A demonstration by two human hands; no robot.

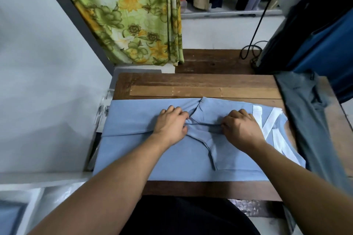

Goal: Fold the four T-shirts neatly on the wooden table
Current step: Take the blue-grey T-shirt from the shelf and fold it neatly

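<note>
View from above the table. The pale blue shirt lies flat across the table's middle and near half, lengthwise from side to side. Its left end reaches past the table's left edge, and a strip of bare wood shows along the table's near edge. A white print faces up toward the table's right end.

Both my forearms reach in from the table's near edge, converging over its middle. My left hand and right hand sit palm down, knuckles up, fingers curled under. Each pinches one end of a short raised ridge of shirt cloth that runs straight between them, so the ridge is drawn taut from hand to hand. My hands are a little apart, not touching. The neckband curves from below the ridge toward the table's near edge.

A grey shirt is draped along the table's right edge, hanging down over it. Beyond the table's far left corner hangs a floral curtain; beyond its far right corner a black cable loops down.
</note>
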